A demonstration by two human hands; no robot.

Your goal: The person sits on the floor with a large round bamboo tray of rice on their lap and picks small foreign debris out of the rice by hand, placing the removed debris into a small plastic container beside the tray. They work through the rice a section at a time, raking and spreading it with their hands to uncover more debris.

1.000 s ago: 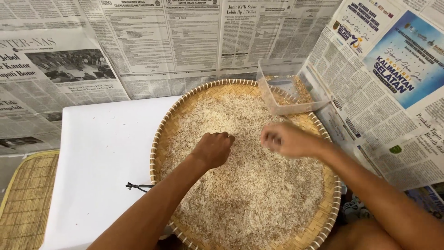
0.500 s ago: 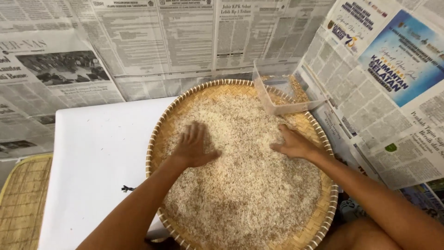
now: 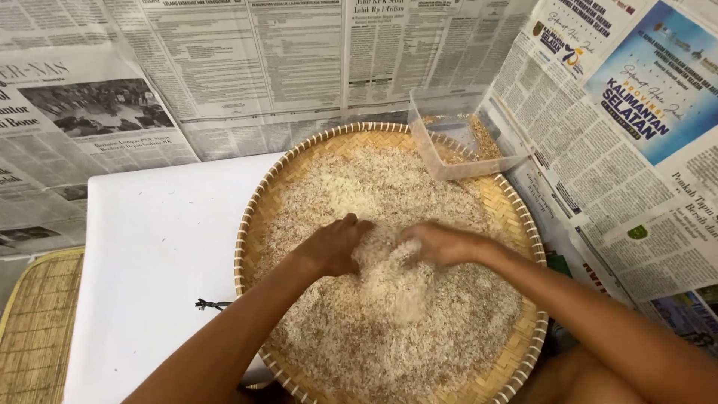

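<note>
Near the middle of the round woven tray (image 3: pixel 258 224), both hands lay in the rice (image 3: pixel 389 329), which covered almost the whole tray bed. The left hand (image 3: pixel 334 245), at about nine o'clock of the heap, was loosely cupped with fingers curled into the grains, gripping nothing firm; the right hand (image 3: pixel 440 244), at about three o'clock, was likewise half open, its fingers sunk into the same mound. Between them the grains were drawn up into a paler ridge. Judged from this, gathering went best with both hands kept low and sweeping inward evenly, so that no grain rode over the shallow rim. The rice looked dry, fine and loose, off-white flecked with brown husk. The tray was of split bamboo, tan, with a stitched coil edge. At one o'clock a clear plastic tub (image 3: pixel 449 146) leaned on the rim, some husky grain behind it. A smooth white sheet (image 3: pixel 157 254) lay at nine o'clock, a ribbed straw mat (image 3: pixel 37 322) at eight, and newspaper (image 3: pixel 299 67) papered the surroundings.
</note>
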